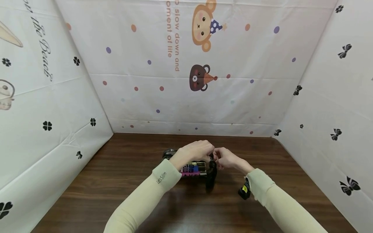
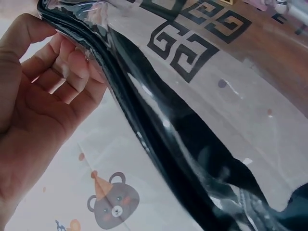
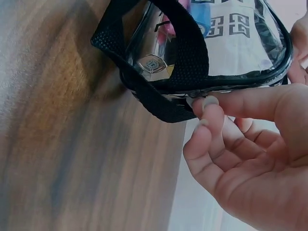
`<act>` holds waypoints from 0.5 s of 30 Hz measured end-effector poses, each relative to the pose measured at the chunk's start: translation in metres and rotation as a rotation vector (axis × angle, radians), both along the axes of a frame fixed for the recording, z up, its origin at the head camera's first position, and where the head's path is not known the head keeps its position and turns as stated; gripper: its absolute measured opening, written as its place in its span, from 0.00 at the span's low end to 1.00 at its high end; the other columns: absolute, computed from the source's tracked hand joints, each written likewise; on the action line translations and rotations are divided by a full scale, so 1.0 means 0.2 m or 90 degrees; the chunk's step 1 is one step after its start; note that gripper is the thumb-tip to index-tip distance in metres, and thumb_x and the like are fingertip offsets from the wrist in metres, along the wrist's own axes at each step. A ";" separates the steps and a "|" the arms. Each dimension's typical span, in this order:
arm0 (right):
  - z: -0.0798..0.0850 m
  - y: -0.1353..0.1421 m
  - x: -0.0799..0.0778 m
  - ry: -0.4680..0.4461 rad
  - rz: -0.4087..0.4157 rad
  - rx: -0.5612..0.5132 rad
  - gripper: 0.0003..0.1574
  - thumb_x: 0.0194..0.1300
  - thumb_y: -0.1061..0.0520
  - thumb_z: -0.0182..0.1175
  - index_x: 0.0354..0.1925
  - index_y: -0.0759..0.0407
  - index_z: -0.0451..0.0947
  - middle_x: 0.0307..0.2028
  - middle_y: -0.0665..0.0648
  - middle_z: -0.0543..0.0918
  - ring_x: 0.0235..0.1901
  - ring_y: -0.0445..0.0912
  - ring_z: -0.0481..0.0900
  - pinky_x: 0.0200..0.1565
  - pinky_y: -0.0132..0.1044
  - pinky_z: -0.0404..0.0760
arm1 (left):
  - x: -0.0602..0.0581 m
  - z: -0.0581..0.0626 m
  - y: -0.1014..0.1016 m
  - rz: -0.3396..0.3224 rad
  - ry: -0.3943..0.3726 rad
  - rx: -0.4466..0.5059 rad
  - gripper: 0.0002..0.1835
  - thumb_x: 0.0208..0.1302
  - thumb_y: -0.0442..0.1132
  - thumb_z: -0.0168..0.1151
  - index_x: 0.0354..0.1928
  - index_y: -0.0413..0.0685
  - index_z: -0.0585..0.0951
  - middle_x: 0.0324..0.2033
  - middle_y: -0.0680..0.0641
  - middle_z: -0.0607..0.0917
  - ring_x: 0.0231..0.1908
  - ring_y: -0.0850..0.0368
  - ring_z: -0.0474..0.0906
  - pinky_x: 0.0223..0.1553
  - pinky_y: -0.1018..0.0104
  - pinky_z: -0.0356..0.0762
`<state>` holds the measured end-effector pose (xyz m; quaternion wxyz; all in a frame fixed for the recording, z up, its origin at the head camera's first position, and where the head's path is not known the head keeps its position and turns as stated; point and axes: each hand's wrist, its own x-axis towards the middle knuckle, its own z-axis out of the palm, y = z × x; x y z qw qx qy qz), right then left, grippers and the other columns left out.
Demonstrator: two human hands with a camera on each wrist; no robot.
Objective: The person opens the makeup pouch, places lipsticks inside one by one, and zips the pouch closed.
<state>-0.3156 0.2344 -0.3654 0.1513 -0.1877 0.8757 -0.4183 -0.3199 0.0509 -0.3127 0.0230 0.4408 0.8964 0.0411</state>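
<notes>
A clear plastic cosmetic bag (image 1: pixel 193 168) with black trim sits on the table, and cosmetics show through its wall. My left hand (image 1: pixel 198 150) is at its upper far side; in the left wrist view the fingers (image 2: pixel 36 24) grip the black-trimmed edge (image 2: pixel 139 125). My right hand (image 1: pixel 228 158) is at the bag's right end. Seen from the right wrist, its thumb and forefinger pinch at the zippered edge, right beside the base of a black strap handle (image 3: pixel 192 48). The fingertips (image 3: pixel 210 102) hide most of what lies between them; I cannot tell whether it is the zipper pull.
Brown wood-grain table (image 1: pixel 131 187) spreads around the bag. White printed sheets (image 1: pixel 163 97) stand as walls at the back and both sides. A small black device with a yellow patch (image 1: pixel 244 189) is by my right cuff. The strap hangs down at the bag's right end.
</notes>
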 end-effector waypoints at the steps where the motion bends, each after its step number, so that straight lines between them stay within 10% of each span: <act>1: 0.00 0.01 0.00 0.005 0.004 0.000 0.05 0.60 0.75 0.50 0.33 0.68 0.67 0.22 0.55 0.71 0.18 0.46 0.73 0.22 0.40 0.75 | 0.00 0.00 -0.01 0.004 0.002 0.002 0.18 0.62 0.33 0.60 0.19 0.53 0.64 0.18 0.55 0.60 0.19 0.63 0.52 0.22 0.72 0.52; 6: -0.03 0.07 0.02 0.000 0.005 -0.015 0.04 0.69 0.67 0.50 0.37 0.69 0.70 0.27 0.66 0.80 0.20 0.47 0.79 0.28 0.50 0.82 | 0.01 0.00 -0.08 0.016 -0.005 0.019 0.06 0.67 0.46 0.60 0.36 0.55 0.76 0.36 0.52 0.75 0.33 0.60 0.67 0.34 0.69 0.66; 15: 0.03 0.16 0.07 0.016 -0.024 -0.035 0.10 0.70 0.62 0.53 0.41 0.72 0.70 0.29 0.70 0.82 0.21 0.50 0.81 0.26 0.46 0.82 | 0.04 0.01 -0.28 0.167 -0.153 -0.068 0.42 0.56 0.45 0.72 0.70 0.60 0.60 0.69 0.47 0.65 0.68 0.51 0.64 0.59 0.53 0.72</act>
